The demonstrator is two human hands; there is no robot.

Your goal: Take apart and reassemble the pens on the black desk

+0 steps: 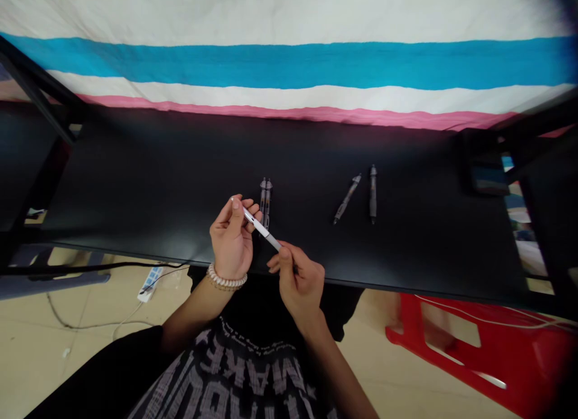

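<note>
A white pen point(262, 229) slants between my two hands, above the front part of the black table. My left hand point(232, 235), with a coiled band at the wrist, pinches its upper left end between thumb and fingers. At the lower right end, my right hand point(300, 277) grips the pen with thumb and curled fingers, which cover its tip. Just behind my left fingers, two dark-grey pens point(266, 196) lie side by side, partly hidden. Farther right lie a tilted grey pen point(347, 198) and a straight-lying grey pen point(372, 194).
The black table point(158, 178) runs up to a striped cloth point(289, 64) at the back. A dark flat object point(487, 172) lies near the right end. Below are a red plastic stool point(474, 353) and a white power strip point(150, 282) with cables.
</note>
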